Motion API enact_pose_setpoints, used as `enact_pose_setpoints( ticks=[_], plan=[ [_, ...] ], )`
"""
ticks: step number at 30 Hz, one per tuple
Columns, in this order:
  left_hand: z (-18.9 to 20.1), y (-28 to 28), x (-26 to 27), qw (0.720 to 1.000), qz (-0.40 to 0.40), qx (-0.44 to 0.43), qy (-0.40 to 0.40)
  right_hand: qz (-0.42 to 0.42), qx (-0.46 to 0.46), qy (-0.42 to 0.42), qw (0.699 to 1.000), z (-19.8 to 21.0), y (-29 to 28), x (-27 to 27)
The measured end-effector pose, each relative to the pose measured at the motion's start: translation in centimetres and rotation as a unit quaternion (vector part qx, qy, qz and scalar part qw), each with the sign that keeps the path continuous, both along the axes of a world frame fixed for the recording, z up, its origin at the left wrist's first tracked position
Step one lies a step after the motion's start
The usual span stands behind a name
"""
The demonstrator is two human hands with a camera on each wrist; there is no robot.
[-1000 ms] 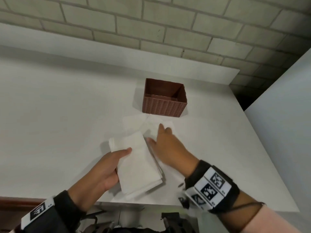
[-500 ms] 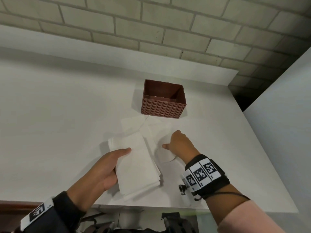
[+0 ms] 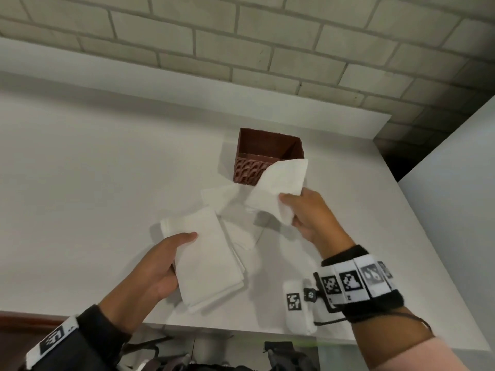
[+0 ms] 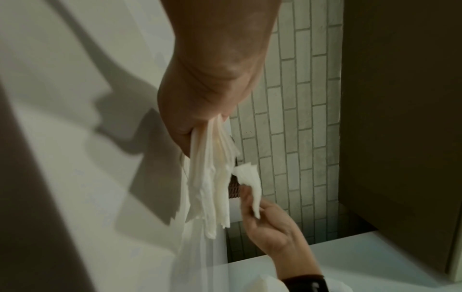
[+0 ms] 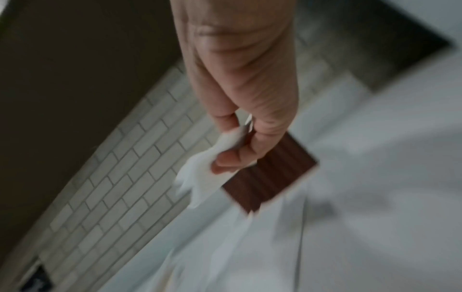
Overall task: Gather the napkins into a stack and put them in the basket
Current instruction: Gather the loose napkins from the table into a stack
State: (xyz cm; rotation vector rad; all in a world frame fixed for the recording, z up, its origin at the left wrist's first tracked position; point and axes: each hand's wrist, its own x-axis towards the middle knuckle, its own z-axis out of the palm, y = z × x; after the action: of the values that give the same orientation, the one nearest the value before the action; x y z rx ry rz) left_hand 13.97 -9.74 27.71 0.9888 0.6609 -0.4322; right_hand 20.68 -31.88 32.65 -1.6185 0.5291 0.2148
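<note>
My left hand [image 3: 160, 263] grips a stack of white napkins [image 3: 206, 261] by its left edge, thumb on top, just above the white table's near edge; the left wrist view shows the stack's layered edges [image 4: 212, 177] hanging from my fingers. My right hand [image 3: 302, 212] pinches a single white napkin [image 3: 278, 186] and holds it lifted in front of the brown woven basket [image 3: 249, 167], which stands empty at the back. In the blurred right wrist view my fingers [image 5: 232, 162] pinch that napkin [image 5: 197, 177] beside the basket [image 5: 272, 183]. More napkins [image 3: 222, 196] lie flat on the table between the stack and the basket.
The white table [image 3: 93, 183] runs along a brick wall [image 3: 241, 36] with a raised white ledge at the back. A white panel [image 3: 455, 196] stands to the right, with a dark gap between it and the table's right edge.
My right hand closed on a napkin lying on the table and lifted it up toward the basket. My left hand kept its hold on the stack.
</note>
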Motion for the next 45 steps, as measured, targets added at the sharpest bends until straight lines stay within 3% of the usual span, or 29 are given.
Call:
enact_pose_setpoints(
  ticks=[2,3,7,13,14,16,17,19,24,31,37,42,45],
  plan=[
    [0.0,0.0,0.0,1.000,0.003,0.001,-0.002,-0.021,0.116,0.044,0.992,-1.5,1.8,-0.2],
    [0.0,0.1,0.0,1.000,0.004,0.000,-0.002,-0.027,0.126,0.065,0.990,-2.6,2.6,-0.1],
    [-0.1,0.4,-0.1,1.000,0.010,-0.006,-0.006,-0.004,0.058,0.126,0.990,-5.3,4.2,-0.1],
    [-0.5,0.8,-0.3,1.000,0.016,-0.007,-0.004,0.048,0.050,0.158,0.985,-4.6,4.1,0.3],
    [-0.6,0.8,-0.4,1.000,0.013,-0.009,-0.005,0.096,-0.019,0.177,0.979,-4.2,3.9,0.1],
    [-0.7,0.9,-0.4,1.000,0.007,-0.009,-0.005,0.219,-0.260,0.169,0.925,-4.0,3.4,0.1],
    [-0.7,0.9,-0.4,1.000,0.006,-0.008,-0.005,0.238,-0.356,0.134,0.894,-4.0,3.0,0.2],
    [-0.8,0.8,-0.4,1.000,0.004,-0.009,-0.006,0.203,-0.420,0.067,0.882,-4.4,2.2,0.9],
    [-0.6,0.5,-0.2,1.000,0.000,-0.024,-0.010,0.206,-0.419,0.087,0.880,-5.1,2.6,2.6],
    [-0.9,0.7,0.0,1.000,0.004,-0.022,-0.012,0.134,-0.311,0.051,0.939,-5.8,3.0,3.3],
    [-1.1,1.3,0.0,1.000,0.012,-0.022,-0.006,0.062,-0.239,-0.035,0.968,-2.7,2.3,3.1],
    [-1.1,1.6,0.0,0.999,0.019,-0.027,-0.011,0.142,-0.180,-0.074,0.970,0.5,2.8,3.4],
    [-1.0,1.7,0.0,0.999,0.021,-0.023,-0.006,0.194,-0.189,-0.042,0.962,0.2,3.6,4.0]
  ],
)
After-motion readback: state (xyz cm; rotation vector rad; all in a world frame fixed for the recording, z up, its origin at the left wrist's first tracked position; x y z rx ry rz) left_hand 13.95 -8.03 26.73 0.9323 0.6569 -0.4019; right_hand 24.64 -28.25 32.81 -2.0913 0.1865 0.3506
